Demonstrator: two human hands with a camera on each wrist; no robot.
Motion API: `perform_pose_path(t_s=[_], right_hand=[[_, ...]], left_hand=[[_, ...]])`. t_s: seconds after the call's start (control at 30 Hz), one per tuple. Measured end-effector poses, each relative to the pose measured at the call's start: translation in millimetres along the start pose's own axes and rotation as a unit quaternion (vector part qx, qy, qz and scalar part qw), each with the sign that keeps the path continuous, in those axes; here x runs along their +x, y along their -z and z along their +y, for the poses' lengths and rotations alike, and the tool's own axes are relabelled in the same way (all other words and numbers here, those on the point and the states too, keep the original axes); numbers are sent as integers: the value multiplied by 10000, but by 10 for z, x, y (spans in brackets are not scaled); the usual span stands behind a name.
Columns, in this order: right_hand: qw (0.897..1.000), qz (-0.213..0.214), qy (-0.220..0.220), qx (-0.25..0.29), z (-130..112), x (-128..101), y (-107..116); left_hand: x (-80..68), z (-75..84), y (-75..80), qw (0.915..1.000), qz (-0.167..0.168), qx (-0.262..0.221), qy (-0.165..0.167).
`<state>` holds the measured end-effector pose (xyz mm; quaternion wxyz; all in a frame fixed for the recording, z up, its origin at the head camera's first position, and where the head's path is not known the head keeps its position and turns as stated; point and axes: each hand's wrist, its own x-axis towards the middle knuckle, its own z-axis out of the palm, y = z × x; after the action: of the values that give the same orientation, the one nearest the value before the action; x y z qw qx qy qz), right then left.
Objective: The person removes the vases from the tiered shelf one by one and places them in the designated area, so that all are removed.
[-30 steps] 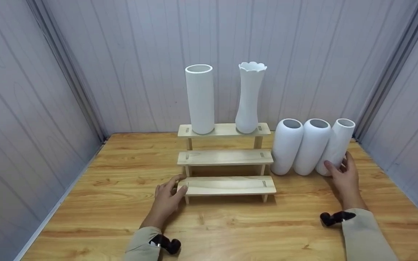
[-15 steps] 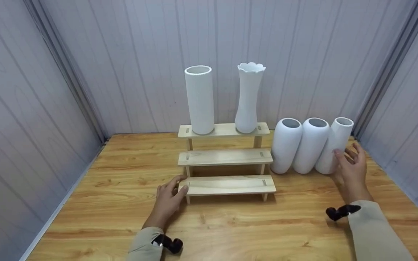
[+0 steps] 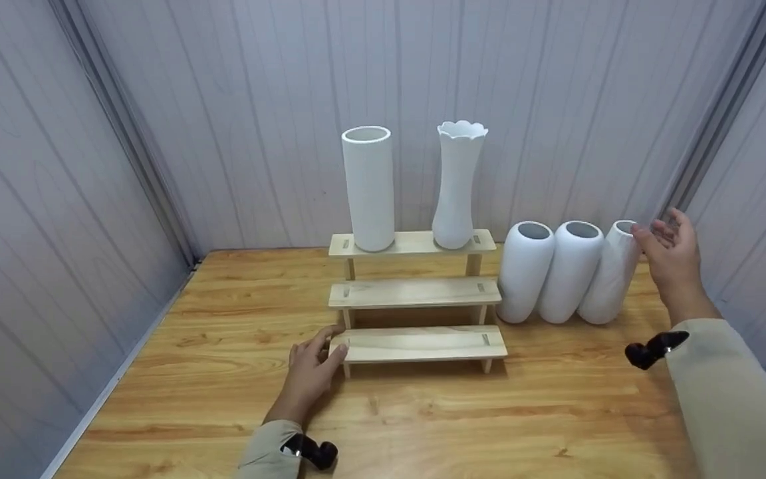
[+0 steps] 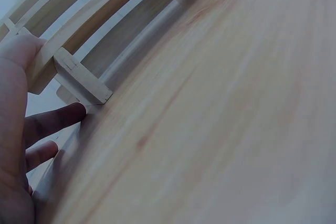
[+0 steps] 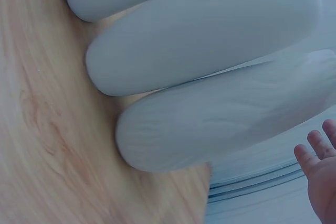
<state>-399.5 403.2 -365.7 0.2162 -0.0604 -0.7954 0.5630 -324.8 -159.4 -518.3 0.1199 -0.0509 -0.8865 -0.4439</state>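
A pale wooden three-step display stand (image 3: 416, 293) is on the table. My left hand (image 3: 310, 374) holds the left end of its lowest step, thumb at the front corner and index finger at the back; lower fingers (image 4: 58, 121) extend beside the leg in the left wrist view. To the right stand three white vases in a row: a rounded vase (image 3: 524, 276), a similar middle vase (image 3: 570, 276) and a slimmer vase (image 3: 610, 279) with a lightly textured surface. My right hand (image 3: 675, 259) is by the slim vase's rim, thumb tip overlapping it, other fingers loosely spread.
On the top step stand a tall cylindrical white vase (image 3: 368, 193) and a white vase with a scalloped rim (image 3: 456, 193). The wood-grain table (image 3: 463, 426) is enclosed by pale panelled walls (image 3: 256, 133) at the back and both sides.
My right hand has let go of the slim vase's lower body and risen along its right side to the rim. My left hand stays at the stand's lowest step.
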Motion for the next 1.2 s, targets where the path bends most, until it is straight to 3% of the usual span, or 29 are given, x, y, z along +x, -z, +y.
perform_pose_path(t_s=[0.27,0.7,0.87,1.2], right_hand=[[9977,-410,34,-533,-327,70,-71],[9934,-680,205,-898,-657,95,-493],[9927,-913,372,-696,-817,62,-715],[9883,-1354,600,-349,-1020,-18,-1216]], left_hand=[[23,-7,-20,9999,60,114,-104],[21,14,-16,9999,49,118,1],[44,20,3,9999,92,73,99],[16,-28,32,9997,40,133,-184]])
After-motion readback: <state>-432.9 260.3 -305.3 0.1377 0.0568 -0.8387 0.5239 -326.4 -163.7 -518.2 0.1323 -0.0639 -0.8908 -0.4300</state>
